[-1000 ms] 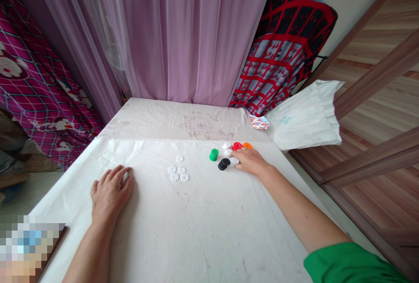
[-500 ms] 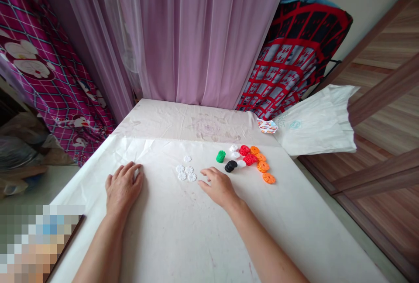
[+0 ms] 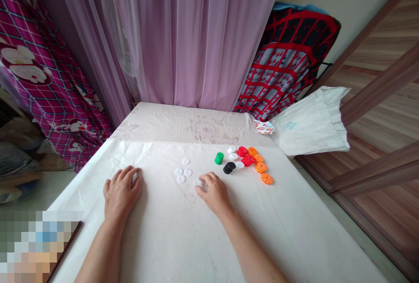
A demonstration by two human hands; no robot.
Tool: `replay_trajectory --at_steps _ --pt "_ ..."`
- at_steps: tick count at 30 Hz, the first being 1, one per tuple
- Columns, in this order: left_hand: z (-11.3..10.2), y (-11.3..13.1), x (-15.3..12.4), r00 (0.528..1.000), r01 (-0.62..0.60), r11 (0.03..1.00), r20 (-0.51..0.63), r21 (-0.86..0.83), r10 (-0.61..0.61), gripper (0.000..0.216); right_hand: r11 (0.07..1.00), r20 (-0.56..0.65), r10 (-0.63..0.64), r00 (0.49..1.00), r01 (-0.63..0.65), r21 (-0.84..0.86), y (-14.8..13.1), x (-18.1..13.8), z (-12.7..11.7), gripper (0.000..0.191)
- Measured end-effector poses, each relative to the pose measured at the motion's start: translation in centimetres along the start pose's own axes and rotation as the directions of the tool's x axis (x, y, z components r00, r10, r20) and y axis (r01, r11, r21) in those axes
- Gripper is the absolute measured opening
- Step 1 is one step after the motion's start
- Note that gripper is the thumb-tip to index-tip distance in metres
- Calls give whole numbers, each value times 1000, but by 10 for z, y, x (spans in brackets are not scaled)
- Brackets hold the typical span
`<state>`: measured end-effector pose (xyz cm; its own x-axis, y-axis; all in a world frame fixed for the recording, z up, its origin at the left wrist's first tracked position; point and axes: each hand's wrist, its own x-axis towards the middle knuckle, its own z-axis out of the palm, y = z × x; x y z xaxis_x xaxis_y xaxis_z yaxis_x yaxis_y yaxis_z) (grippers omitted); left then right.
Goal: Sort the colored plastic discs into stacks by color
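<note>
- Right hand (image 3: 212, 191) curled with fingers together, pinching a white snowflake disc (image 3: 197, 182) against the surface (image 3: 183, 239), just beside three more white discs (image 3: 183, 171) lying flat in a loose cluster.
- Left hand (image 3: 121, 192) spread flat, palm down, fingers apart, holding nothing; likely pressing the white cover sheet (image 3: 108, 152) steady.
- Well right of the cluster: green stack (image 3: 219, 158), black stack (image 3: 228, 167), red discs (image 3: 246, 155), orange discs (image 3: 262, 168), seemingly grouped by colour.
</note>
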<state>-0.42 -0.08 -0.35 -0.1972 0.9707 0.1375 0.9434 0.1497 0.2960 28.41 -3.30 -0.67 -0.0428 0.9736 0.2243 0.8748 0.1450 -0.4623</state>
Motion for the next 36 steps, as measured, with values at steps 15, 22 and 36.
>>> replay_trajectory --at_steps 15,22,36 --pt "2 -3 2 1000 -20 1000 -6 7 20 46 925 -322 204 925 -290 -247 131 25 -77 22" --pt "1 -2 2 999 -32 999 -27 0 32 45 932 -340 143 930 -242 -271 134 28 -74 27" --pt "2 -1 1 1000 -3 1000 -23 10 3 43 1000 57 -7 998 7 5 -10 -3 0 28"
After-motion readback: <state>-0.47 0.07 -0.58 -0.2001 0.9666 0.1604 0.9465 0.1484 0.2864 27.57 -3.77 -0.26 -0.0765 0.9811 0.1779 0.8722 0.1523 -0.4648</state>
